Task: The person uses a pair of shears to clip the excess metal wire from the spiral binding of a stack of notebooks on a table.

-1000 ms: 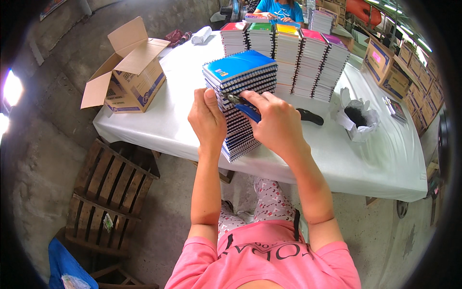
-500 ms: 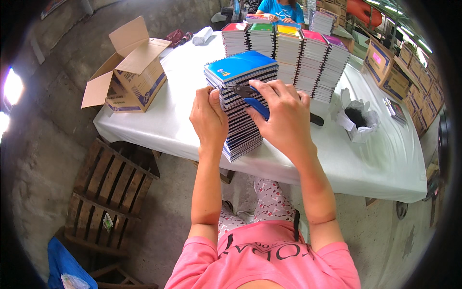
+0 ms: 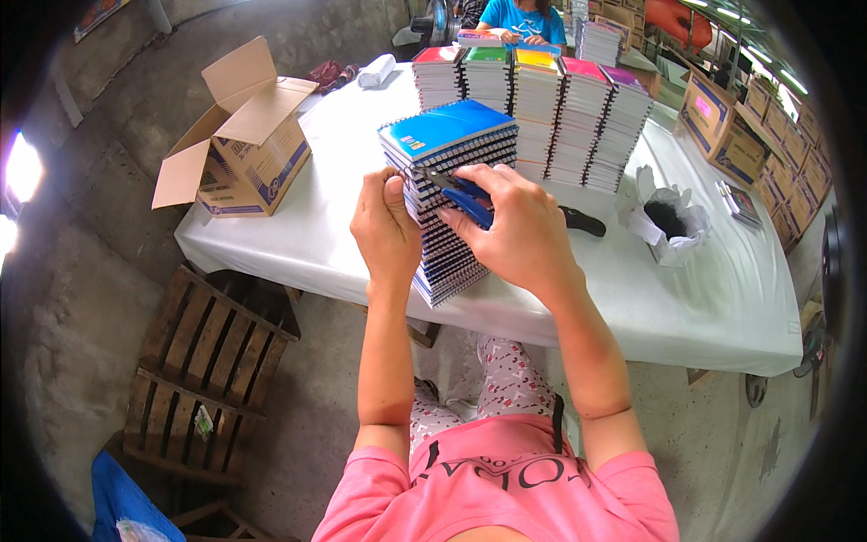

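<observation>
A tall stack of spiral-bound notebooks [image 3: 452,131] with a blue cover on top stands before me at the table's near edge. My right hand [image 3: 524,221] is closed around blue-handled pliers [image 3: 474,208]. Their dark jaws rest at the near-left corner of the stack, by the wire bindings. Beside that corner is my left hand [image 3: 388,221], its thumb and fingers pinched together. What lies between those fingertips is too small to make out.
Behind stand several notebook stacks [image 3: 537,117] with coloured covers. An open carton [image 3: 257,172] sits at the left. On the right are a black curved object [image 3: 582,221], a paper-lined holder [image 3: 673,221] of dark bits and small booklets [image 3: 739,203]. A person in blue [image 3: 524,18] works across the table.
The pliers have tipped, their jaws still at the stack's corner, and the right hand has shifted slightly left and down. My left hand keeps its pinch, a little lower.
</observation>
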`<state>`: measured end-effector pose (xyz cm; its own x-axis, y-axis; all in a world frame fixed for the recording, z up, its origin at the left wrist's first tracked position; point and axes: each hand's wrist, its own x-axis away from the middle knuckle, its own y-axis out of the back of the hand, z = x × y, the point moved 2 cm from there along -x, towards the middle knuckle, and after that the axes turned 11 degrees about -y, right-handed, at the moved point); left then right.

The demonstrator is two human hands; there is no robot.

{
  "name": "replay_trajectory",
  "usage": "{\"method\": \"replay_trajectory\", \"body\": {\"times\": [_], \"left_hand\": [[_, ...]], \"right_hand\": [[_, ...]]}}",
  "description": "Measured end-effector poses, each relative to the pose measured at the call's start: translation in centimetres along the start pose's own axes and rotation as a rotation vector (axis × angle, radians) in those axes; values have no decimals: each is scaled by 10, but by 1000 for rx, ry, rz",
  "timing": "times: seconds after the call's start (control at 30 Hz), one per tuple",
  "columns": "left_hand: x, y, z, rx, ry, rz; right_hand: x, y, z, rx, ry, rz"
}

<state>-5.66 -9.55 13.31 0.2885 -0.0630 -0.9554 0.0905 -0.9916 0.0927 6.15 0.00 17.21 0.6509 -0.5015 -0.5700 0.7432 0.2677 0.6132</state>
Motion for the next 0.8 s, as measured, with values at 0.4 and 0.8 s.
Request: {"method": "replay_trajectory", "body": {"times": [0.4,0.8], "left_hand": [[-2,4,1,28,36,69],[3,15,-17,1185,741,-315]], "right_hand": [[1,-7,-8,58,21,-14],[6,20,-39,-374,81,-49]]}}
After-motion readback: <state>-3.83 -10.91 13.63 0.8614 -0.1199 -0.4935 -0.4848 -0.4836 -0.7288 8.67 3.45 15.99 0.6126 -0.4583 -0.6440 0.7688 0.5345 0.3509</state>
